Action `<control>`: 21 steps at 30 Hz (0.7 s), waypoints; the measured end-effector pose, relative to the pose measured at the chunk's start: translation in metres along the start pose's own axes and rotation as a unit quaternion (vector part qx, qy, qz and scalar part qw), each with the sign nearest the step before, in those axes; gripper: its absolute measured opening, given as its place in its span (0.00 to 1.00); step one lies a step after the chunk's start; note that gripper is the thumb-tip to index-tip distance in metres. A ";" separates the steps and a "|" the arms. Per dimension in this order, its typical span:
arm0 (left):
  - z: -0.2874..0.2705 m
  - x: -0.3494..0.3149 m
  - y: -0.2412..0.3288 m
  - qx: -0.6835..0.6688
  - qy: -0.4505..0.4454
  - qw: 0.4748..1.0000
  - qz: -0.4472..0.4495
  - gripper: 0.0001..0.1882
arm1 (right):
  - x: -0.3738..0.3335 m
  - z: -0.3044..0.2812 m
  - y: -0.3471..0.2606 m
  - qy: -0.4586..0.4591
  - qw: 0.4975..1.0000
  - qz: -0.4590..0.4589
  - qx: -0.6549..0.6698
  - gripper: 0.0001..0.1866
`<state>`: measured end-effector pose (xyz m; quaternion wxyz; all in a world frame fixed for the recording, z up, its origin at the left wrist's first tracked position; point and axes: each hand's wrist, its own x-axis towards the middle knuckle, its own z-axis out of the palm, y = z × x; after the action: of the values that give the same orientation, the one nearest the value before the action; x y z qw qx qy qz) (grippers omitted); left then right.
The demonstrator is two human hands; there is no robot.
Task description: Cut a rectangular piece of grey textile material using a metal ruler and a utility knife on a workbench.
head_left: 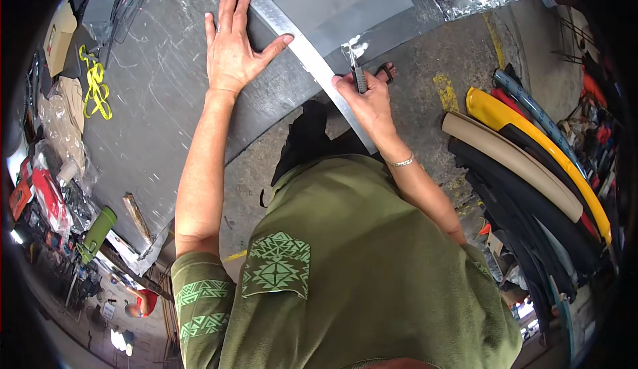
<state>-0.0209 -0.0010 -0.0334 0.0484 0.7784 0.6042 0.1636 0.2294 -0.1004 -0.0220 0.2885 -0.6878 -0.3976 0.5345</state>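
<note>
One long, silver metal ruler lies diagonally across one dark, scuffed tabletop and past its edge, the far end cut off above. The left hand spreads flat, thumb touching the ruler. The right hand grasps one slim, grey-and-black utility knife; its blade tip is hard to make out.

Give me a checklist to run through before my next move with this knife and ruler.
1. Knife gripped in right hand: ok.
2. Left hand apart from the knife: ok, fingers are spread on the other side of the ruler.
3. Left thumb on the ruler: ok.
4. Whole ruler supported by the table: not ok, its near end juts past the edge.
5. Knife touching the grey sheet: cannot tell, glare around the tip.
</note>
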 end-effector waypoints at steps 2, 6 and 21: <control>0.000 0.000 0.000 0.002 -0.002 1.000 -0.002 0.60 | 0.001 0.000 0.003 0.002 1.000 -0.001 -0.001 0.16; 0.001 0.000 0.000 0.002 0.001 1.000 -0.003 0.60 | 0.003 0.000 0.004 0.001 1.000 -0.008 0.021 0.16; 0.000 0.000 0.000 0.000 0.001 1.000 0.001 0.60 | 0.003 -0.001 -0.001 0.001 0.999 -0.015 0.041 0.19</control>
<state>-0.0213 -0.0011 -0.0338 0.0475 0.7787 0.6037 0.1641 0.2301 -0.0975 -0.0226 0.3245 -0.6697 -0.3853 0.5457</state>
